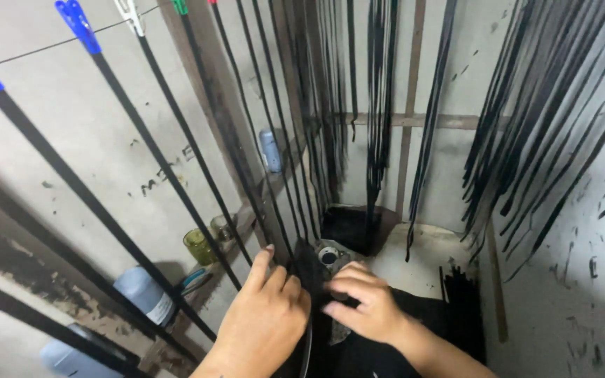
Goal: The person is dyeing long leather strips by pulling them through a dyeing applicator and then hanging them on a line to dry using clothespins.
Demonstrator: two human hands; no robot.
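Grimy pale walls hung with black strips [176, 147] clipped to a line by blue pegs [78, 24]; bottles sit on the left ledge [145, 294]. Left hand [264, 315] pinches a dark strip [309, 269] low at centre, fingers closed on it; right hand [362, 301] curls loosely against the same strip. Best kept taut and untwisted, gripped near its end

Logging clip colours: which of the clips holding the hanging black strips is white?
The white clip at top left, third along the line, right of the two blue clips and left of the green clip.
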